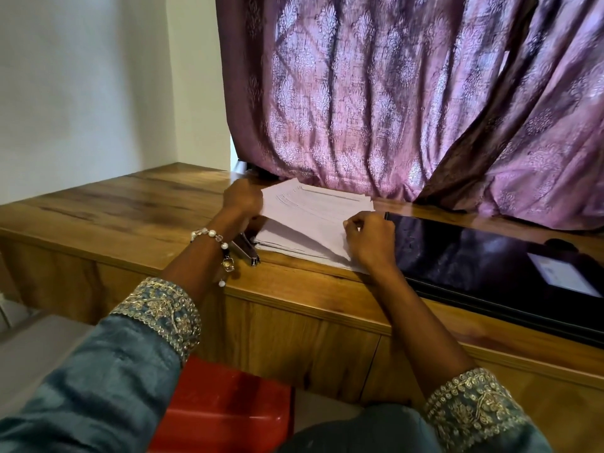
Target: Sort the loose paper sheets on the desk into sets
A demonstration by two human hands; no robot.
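Note:
A stack of white paper sheets (313, 220) lies on the wooden desk (130, 204) just in front of the curtain. The top sheets are lifted and bowed above the rest of the pile. My left hand (242, 197) grips the left edge of the lifted sheets, its fingers curled round them. My right hand (369, 237) pinches the near right corner of the sheets, next to the black panel.
A metal stapler (246, 250) lies beside the stack under my left wrist. A glossy black flat panel (490, 266) covers the desk's right side. A purple patterned curtain (392, 93) hangs behind the papers. A red box (225, 410) sits below the desk edge.

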